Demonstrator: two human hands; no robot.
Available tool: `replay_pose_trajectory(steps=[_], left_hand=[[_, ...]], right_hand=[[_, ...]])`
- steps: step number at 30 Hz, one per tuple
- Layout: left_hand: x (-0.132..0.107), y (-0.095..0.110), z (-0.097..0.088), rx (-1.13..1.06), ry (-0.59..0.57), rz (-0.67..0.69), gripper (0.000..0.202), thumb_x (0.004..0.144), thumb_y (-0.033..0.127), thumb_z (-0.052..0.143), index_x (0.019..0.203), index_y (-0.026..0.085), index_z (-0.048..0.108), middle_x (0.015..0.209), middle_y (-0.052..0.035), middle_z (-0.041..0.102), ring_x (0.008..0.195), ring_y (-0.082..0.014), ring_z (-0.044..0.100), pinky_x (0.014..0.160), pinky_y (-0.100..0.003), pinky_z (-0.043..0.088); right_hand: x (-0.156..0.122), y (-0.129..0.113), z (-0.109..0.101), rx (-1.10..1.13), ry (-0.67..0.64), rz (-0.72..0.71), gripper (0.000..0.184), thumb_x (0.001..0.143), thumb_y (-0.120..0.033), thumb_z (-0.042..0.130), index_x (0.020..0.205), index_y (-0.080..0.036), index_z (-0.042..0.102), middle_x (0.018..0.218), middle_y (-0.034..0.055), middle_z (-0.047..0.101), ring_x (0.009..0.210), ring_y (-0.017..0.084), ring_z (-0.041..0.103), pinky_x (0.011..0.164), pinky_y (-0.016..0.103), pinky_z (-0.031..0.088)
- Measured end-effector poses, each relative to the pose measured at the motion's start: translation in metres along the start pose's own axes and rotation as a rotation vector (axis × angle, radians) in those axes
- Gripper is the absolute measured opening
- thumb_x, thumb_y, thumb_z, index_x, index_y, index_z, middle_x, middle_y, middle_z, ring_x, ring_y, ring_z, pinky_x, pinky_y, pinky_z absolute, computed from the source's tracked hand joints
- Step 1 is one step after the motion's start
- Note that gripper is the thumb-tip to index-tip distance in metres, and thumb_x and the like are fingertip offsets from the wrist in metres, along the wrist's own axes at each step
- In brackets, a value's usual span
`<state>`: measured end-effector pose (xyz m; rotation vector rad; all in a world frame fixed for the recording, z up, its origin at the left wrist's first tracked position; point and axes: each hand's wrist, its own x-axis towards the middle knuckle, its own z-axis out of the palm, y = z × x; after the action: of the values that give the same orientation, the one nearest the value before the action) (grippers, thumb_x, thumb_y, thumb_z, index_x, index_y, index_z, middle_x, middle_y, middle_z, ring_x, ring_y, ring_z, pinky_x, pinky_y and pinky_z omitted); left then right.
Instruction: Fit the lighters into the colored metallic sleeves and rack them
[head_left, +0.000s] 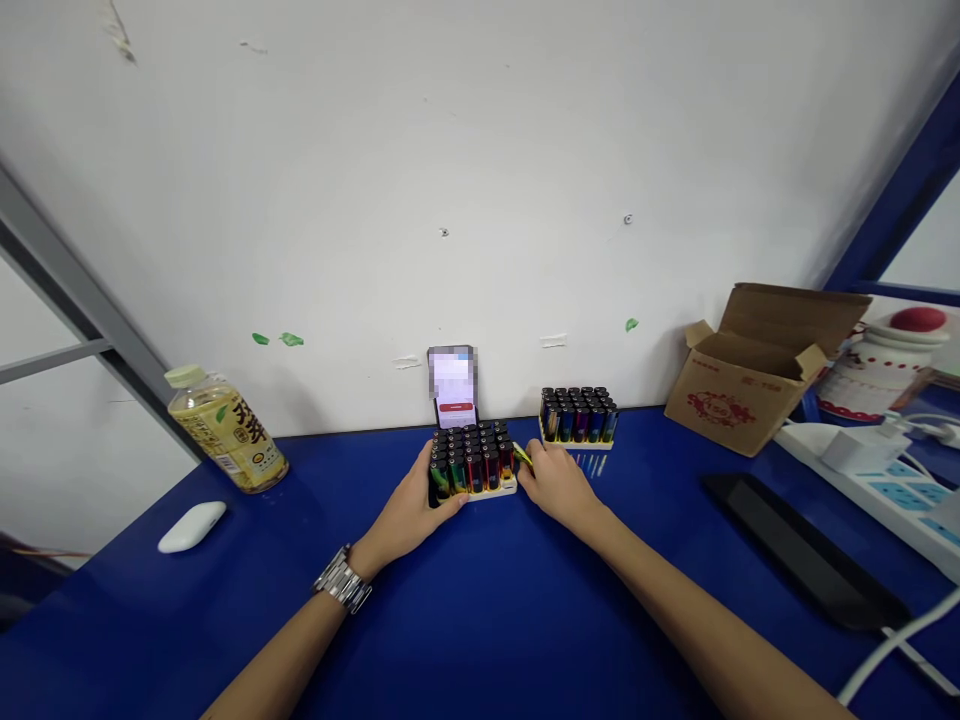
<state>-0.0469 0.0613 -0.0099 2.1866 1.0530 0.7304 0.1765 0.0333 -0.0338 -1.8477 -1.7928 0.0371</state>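
A white tray (499, 491) stands on the blue table, packed with rows of black-topped, shiny coloured lighters (474, 470). My left hand (411, 512) is closed around the tray's left side, its thumb along the front edge. Against the right end, my right hand (556, 480) is closed on a slim yellow object (523, 455). Its kind cannot be made out, as the fingers cover most of it. Just beyond my right hand sits a second group of similar lighters (579, 418) in a pale tray (600, 446).
A phone (454, 390) leans on the wall behind the first tray. At left are a drink bottle (229, 430) and a white case (193, 527). Rightward stand an opened carton (720, 395), a white jar (870, 365), a black slab-like device (806, 550) and a power strip (892, 490) with cables.
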Motion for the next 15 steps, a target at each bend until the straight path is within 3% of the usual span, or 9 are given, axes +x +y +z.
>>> replay_pose_trajectory(steps=[3, 7, 11, 13, 15], left_hand=[[0.0, -0.001, 0.0, 0.004, -0.01, -0.02, 0.078, 0.084, 0.046, 0.057, 0.145, 0.022, 0.015, 0.149, -0.0124, 0.036, 0.135, -0.0271, 0.039, 0.112, -0.044, 0.032], [0.0, -0.001, 0.0, -0.006, -0.011, -0.019, 0.08, 0.084, 0.047, 0.057, 0.146, 0.023, 0.012, 0.149, -0.0116, 0.036, 0.134, -0.0273, 0.039, 0.111, -0.044, 0.033], [0.0, -0.001, 0.0, -0.013, -0.021, -0.02, 0.08, 0.084, 0.047, 0.056, 0.146, 0.023, 0.013, 0.148, -0.012, 0.037, 0.134, -0.0281, 0.04, 0.11, -0.045, 0.034], [0.0, -0.001, 0.0, -0.015, -0.022, -0.018, 0.079, 0.084, 0.047, 0.056, 0.146, 0.023, 0.014, 0.148, -0.0121, 0.038, 0.134, -0.0285, 0.04, 0.11, -0.046, 0.034], [0.0, -0.001, 0.0, -0.014, -0.017, -0.006, 0.079, 0.084, 0.047, 0.056, 0.146, 0.023, 0.014, 0.149, -0.0118, 0.037, 0.134, -0.0287, 0.039, 0.11, -0.046, 0.033]], right_hand=[[0.0, 0.002, -0.001, 0.054, 0.007, -0.021, 0.015, 0.079, -0.008, 0.047, 0.074, -0.021, 0.041, 0.074, 0.0098, 0.058, 0.074, 0.024, 0.058, 0.061, 0.031, 0.041], [-0.001, 0.003, -0.007, 0.196, 0.066, -0.016, 0.005, 0.085, -0.017, 0.039, 0.084, -0.021, 0.038, 0.073, 0.004, 0.056, 0.062, 0.019, 0.056, 0.056, 0.029, 0.043], [-0.002, 0.001, -0.011, 0.65, 0.151, 0.05, 0.004, 0.081, -0.021, 0.037, 0.078, -0.024, 0.036, 0.065, -0.0007, 0.057, 0.058, 0.018, 0.056, 0.057, 0.03, 0.045], [-0.002, -0.001, -0.011, 0.936, 0.119, 0.097, 0.001, 0.079, -0.023, 0.039, 0.078, -0.023, 0.039, 0.062, -0.0024, 0.058, 0.055, 0.016, 0.058, 0.053, 0.028, 0.046], [-0.001, -0.003, -0.012, 1.173, 0.065, 0.167, 0.007, 0.076, -0.028, 0.045, 0.08, -0.023, 0.043, 0.054, -0.0063, 0.053, 0.042, 0.012, 0.049, 0.041, 0.023, 0.04]])
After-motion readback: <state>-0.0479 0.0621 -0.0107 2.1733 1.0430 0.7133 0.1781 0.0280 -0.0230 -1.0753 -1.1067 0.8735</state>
